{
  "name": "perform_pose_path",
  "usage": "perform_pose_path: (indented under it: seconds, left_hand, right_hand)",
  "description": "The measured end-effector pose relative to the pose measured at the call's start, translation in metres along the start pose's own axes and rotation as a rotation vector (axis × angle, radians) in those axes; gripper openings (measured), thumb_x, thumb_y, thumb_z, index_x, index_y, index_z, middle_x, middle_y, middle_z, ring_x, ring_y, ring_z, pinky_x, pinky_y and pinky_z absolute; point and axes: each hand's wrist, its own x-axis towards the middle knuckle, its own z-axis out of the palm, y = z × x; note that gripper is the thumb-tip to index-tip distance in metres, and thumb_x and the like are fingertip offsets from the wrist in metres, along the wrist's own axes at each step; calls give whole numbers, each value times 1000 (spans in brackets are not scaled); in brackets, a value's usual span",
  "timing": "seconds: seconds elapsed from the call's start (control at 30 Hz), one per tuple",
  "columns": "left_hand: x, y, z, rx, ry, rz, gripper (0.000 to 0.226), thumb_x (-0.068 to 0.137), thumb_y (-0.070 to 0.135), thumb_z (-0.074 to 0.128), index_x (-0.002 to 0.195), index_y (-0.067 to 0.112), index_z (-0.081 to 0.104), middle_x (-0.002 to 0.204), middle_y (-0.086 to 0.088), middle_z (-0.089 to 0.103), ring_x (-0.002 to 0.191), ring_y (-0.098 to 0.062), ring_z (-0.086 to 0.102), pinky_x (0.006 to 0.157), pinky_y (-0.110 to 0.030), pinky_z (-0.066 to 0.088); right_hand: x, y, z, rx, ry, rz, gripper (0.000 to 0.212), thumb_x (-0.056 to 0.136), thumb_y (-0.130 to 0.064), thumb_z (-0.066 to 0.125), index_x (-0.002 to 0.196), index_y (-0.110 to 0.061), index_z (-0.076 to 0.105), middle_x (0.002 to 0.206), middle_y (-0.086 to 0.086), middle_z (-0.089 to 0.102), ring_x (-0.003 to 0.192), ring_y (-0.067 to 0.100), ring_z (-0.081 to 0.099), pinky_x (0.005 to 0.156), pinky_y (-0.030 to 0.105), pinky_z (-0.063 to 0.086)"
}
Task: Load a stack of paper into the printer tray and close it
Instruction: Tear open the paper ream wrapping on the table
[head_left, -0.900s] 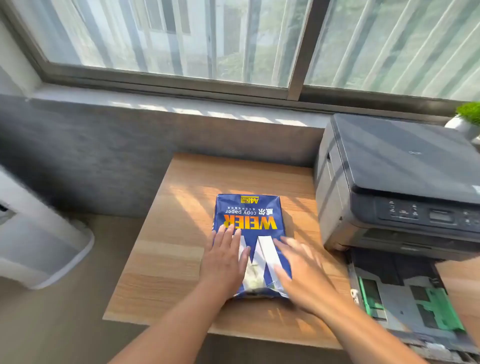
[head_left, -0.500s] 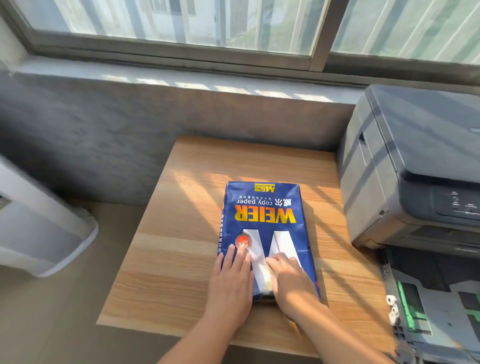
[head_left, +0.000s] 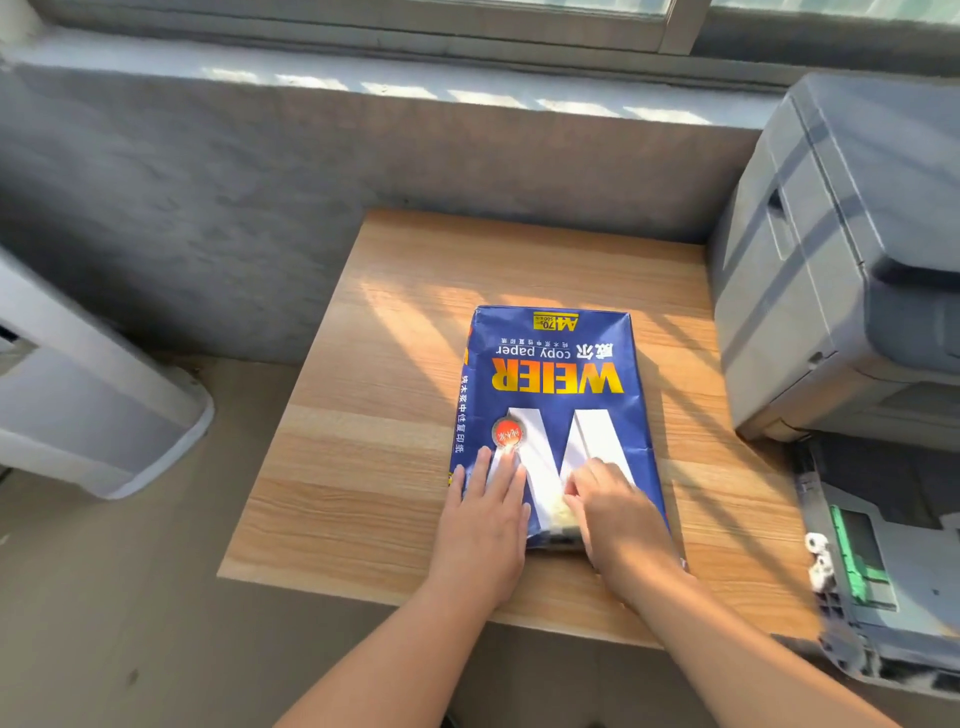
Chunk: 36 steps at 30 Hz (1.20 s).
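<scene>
With our left hand (head_left: 485, 525) flat on the paper ream (head_left: 556, 415), our right hand (head_left: 615, 512), fingers curled, should peel the wrapper gently

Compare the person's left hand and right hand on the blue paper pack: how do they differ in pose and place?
The left hand lies flat with its fingers straight and spread, while the right hand has its fingers curled down. The left hand rests at the left edge of the paper pack, beside the red sticker; the right hand sits nearer the middle, at the torn spot in the wrapper. Both press on the pack's near end.
</scene>
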Motion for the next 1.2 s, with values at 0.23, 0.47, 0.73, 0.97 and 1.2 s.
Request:
perform_pose_path:
  seconds: [0.23, 0.47, 0.73, 0.97, 1.2]
  left_hand:
    - [1, 0, -7, 5, -39, 15, 52, 103, 34, 24, 151, 16, 19, 163, -1, 13, 150, -29, 5, 121, -51, 15]
    - [4, 0, -5, 2, -23, 21, 50, 103, 34, 21, 150, 17, 19, 163, -1, 15, 149, -28, 6, 121, -50, 16]
    - [0, -3, 2, 1, 29, 32, 62, 95, 36, 2, 148, 16, 27, 160, -2, 25, 148, -29, 14, 119, -53, 23]
    - [-1, -5, 3, 7, 12, 39, 56, 99, 34, 8, 150, 16, 21, 162, -2, 19, 149, -28, 9, 120, -51, 21]
    - [-2, -9, 0, 10, 22, 43, 55, 99, 34, 8, 148, 17, 27, 160, -1, 26, 149, -27, 14, 119, -50, 23]
  right_hand:
    - [-115, 4, 31, -98, 162, -313, 11, 81, -13, 72, 90, -14, 65, 107, 7, 66, 108, 26, 59, 98, 36, 41]
    - [-136, -24, 39, 185, 43, -70, 13, 79, -25, 68, 91, -22, 72, 120, -6, 74, 120, 7, 64, 99, 28, 50]
    - [-72, -40, 11, 1094, 359, 1131, 52, 95, -19, 51, 145, -20, 40, 72, 0, 80, 73, 17, 77, 85, 41, 58]
    - [-58, -31, 7, 1226, 485, 1255, 27, 94, -13, 60, 119, -20, 51, 78, 11, 74, 63, 28, 75, 66, 38, 61]
    - [-41, -15, 14, 1187, 375, 1333, 21, 91, -6, 61, 106, 8, 65, 62, 8, 56, 40, 15, 45, 37, 19, 41]
